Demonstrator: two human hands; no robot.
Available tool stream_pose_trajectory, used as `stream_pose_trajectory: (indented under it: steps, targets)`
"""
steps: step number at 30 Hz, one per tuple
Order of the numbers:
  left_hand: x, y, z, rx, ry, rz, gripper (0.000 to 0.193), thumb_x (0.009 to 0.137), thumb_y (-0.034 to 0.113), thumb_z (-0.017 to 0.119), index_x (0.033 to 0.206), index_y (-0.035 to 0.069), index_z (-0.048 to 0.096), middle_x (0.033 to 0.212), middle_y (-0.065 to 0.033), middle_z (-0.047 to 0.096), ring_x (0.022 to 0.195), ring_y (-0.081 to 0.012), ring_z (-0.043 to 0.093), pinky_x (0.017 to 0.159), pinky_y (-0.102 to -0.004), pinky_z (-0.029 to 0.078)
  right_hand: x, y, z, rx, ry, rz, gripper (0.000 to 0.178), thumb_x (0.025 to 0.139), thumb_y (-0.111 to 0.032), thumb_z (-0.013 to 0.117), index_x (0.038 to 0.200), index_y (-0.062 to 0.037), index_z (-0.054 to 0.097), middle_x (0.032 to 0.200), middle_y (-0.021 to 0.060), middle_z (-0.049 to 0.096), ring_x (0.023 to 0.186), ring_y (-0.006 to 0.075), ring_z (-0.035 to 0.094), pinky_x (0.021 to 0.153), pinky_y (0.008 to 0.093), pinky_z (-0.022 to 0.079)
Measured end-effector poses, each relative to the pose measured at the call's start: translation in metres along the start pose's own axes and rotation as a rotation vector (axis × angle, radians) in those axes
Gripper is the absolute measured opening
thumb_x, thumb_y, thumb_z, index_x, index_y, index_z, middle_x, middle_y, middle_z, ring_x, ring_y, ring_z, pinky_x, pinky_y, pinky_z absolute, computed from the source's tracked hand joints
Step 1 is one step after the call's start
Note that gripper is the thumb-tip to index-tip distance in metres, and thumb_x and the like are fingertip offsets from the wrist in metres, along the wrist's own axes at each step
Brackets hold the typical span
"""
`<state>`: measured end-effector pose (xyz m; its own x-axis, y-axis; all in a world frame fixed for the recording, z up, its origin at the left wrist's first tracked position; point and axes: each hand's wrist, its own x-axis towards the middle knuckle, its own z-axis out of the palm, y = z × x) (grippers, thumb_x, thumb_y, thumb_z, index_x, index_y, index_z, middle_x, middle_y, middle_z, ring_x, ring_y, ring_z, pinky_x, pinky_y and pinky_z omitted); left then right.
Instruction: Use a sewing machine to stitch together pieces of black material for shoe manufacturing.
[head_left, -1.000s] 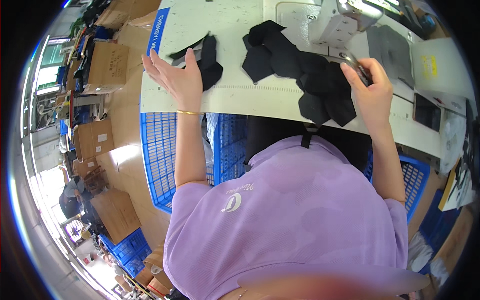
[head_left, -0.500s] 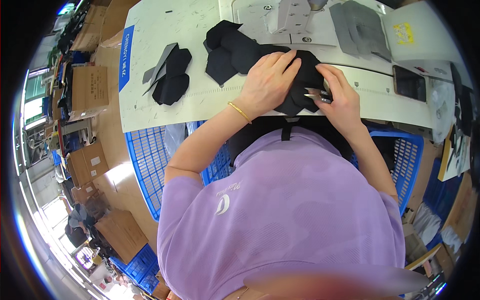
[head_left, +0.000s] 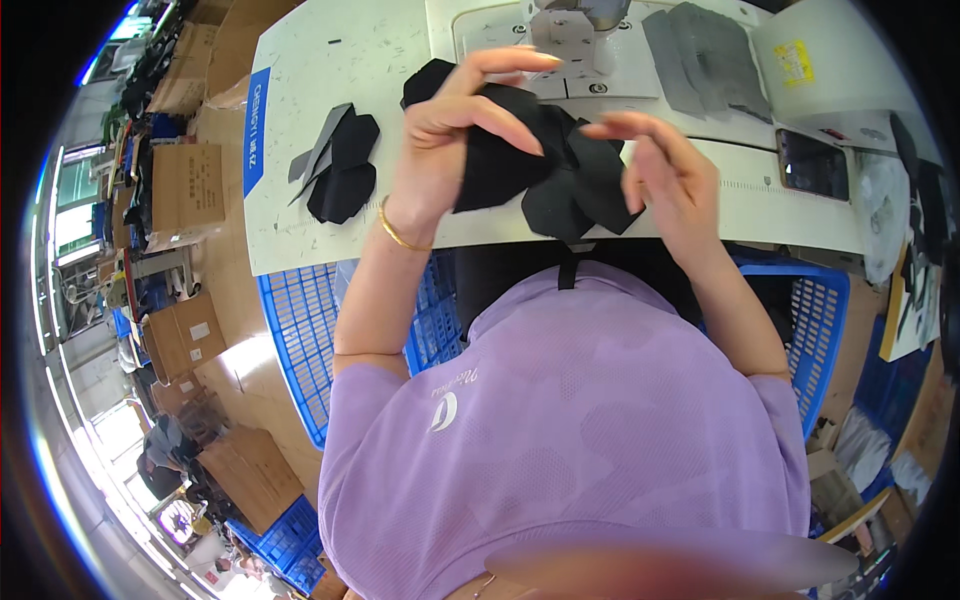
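Note:
My left hand (head_left: 440, 140) is raised over the black fabric pieces (head_left: 500, 155), its thumb and forefinger spread apart with nothing between them. It covers part of the fabric. At the right edge of the cloth is my right hand (head_left: 675, 175), its forefinger reaching left toward the fabric and its other fingers curled in. The snips seen there earlier do not show now, and whatever the curled fingers hold is hidden. Joined black panels with rounded outlines (head_left: 575, 190) lie at the table's front edge between my hands.
A sewing machine (head_left: 575, 50) stands at the back of the white table (head_left: 300, 235). Black and grey pieces (head_left: 345, 165) lie at left, grey pieces (head_left: 705, 60) at back right, near a phone (head_left: 815, 165). Blue baskets (head_left: 300, 320) are below the edge.
My left hand has lifted off the cloth and moved left, its fingers opening. The black pieces have shifted and spread. In my right hand the snips have gone out of sight.

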<state>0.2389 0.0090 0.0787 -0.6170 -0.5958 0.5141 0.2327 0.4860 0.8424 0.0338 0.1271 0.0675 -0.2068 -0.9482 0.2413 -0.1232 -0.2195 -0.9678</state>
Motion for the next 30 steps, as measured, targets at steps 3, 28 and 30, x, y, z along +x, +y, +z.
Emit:
stream_pose_trajectory:
  steps: [3, 28, 30]
  targets:
    - [0.009, 0.0, 0.009, -0.014, -0.141, 0.062, 0.011, 0.086, 0.008, 0.064, 0.089, 0.003, 0.073, 0.128, -0.0214, 0.058, 0.12, -0.0282, 0.055, 0.102, -0.0404, 0.043, 0.008, -0.008, 0.02, 0.387, -0.282, 0.39, 0.018, 0.091, -0.014, 0.068, 0.097, 0.0025, 0.063, 0.072, -0.0004, 0.06, 0.048, 0.0022, 0.044, 0.045, 0.0194, 0.034]
    - [0.003, -0.008, 0.031, 0.254, 0.23, -0.417, 0.006, 0.096, 0.006, 0.06, 0.098, 0.002, 0.056, 0.081, 0.0024, 0.059, 0.073, -0.0021, 0.052, 0.066, -0.017, 0.044, 0.158, 0.05, -0.088, -1.152, -0.113, -0.581, 0.017, 0.085, -0.009, 0.065, 0.101, -0.0074, 0.064, 0.094, 0.0069, 0.065, 0.091, 0.0249, 0.063, 0.078, 0.0352, 0.05]
    - [0.004, -0.004, 0.031, 0.226, 0.243, -0.409, 0.007, 0.096, 0.007, 0.06, 0.098, 0.001, 0.057, 0.081, 0.0022, 0.06, 0.073, -0.0019, 0.052, 0.066, -0.0171, 0.043, 0.173, 0.048, -0.097, -1.25, -0.387, -0.423, 0.016, 0.08, -0.013, 0.068, 0.091, -0.0011, 0.065, 0.092, 0.0167, 0.063, 0.089, 0.0341, 0.062, 0.077, 0.0413, 0.049]
